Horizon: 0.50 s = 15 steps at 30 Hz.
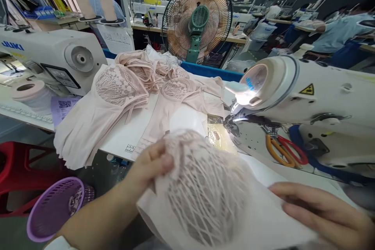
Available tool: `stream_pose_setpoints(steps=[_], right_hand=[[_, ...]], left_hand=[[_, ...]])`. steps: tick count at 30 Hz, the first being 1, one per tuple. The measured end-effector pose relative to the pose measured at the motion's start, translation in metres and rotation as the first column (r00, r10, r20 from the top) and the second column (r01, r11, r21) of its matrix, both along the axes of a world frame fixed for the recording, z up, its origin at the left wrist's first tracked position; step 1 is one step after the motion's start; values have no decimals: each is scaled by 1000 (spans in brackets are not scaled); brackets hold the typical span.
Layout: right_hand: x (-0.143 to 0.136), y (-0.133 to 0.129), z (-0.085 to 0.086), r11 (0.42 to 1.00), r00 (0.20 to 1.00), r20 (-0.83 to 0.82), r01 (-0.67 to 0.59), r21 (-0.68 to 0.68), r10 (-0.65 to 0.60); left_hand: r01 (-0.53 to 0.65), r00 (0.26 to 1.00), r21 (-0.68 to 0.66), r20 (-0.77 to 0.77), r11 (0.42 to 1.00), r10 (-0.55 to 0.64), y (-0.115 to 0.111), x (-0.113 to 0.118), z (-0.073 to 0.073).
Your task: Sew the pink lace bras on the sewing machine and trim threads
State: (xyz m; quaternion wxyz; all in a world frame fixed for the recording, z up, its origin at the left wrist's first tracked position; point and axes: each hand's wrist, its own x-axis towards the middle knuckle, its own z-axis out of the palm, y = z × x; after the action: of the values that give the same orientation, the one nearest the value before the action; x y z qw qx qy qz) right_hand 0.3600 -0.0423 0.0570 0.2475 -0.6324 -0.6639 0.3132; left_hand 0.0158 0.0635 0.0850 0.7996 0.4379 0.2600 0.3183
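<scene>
A pale pink lace bra piece (pixel 208 187), slightly blurred, is stretched between my two hands in front of the table edge. My left hand (pixel 154 160) pinches its upper left edge between thumb and fingers. On the other side my right hand (pixel 319 207) grips the plain fabric wing, the cloth passing between thumb and fingers. Behind it on the white table lies another lace bra piece (pixel 175 90). To its left a stack of matching bra pieces (pixel 114 90) hangs over the table's front edge.
A lit sewing machine (pixel 316 90) stands at right, with orange-handled scissors (pixel 278 150) and red-handled ones (pixel 295 152) by its base. Another sewing machine (pixel 55 54) is at left beside a tape roll (pixel 32 93). Below are a purple basket (pixel 52 207) and red stool (pixel 17 168). A fan (pixel 197 19) stands behind.
</scene>
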Motion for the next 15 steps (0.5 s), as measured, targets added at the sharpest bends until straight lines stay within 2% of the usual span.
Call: stream_pose_setpoints(steps=[1, 3, 5, 7, 9, 10, 12, 13, 14, 15], right_hand=[[-6, 16, 6, 998, 997, -54, -53, -44, 50], [-20, 45, 11, 988, 987, -64, -151, -23, 149], [-30, 69, 5, 978, 977, 74, -202, 58, 198], [-38, 90, -10, 964, 945, 290, -207, 165, 153], [-42, 107, -26, 952, 899, 434, -178, 247, 56], [-44, 114, -33, 949, 879, 477, -157, 275, 7], [-48, 126, -42, 939, 837, 542, -121, 323, -79], [-50, 131, -45, 930, 812, 572, -110, 351, -120], [-52, 135, -46, 920, 789, 594, -101, 379, -158], [-54, 138, -47, 909, 768, 610, -92, 407, -195]], left_hand=[[-85, 995, 68, -49, 994, 88, 8, -6, 8], [-231, 957, 225, -124, 947, 263, 24, -13, 16], [-319, 907, 359, -155, 877, 393, 44, -16, 18], [-305, 880, 467, -196, 830, 433, 69, -18, 15], [-210, 820, 610, -316, 764, 477, 96, -22, 13], [-129, 746, 699, -398, 703, 533, 109, -24, 13], [109, 497, 842, -507, 529, 704, 126, -24, 17], [230, 363, 873, -486, 430, 795, 130, -21, 21], [326, 266, 885, -423, 332, 866, 130, -15, 25], [388, 226, 890, -345, 241, 911, 126, -5, 27]])
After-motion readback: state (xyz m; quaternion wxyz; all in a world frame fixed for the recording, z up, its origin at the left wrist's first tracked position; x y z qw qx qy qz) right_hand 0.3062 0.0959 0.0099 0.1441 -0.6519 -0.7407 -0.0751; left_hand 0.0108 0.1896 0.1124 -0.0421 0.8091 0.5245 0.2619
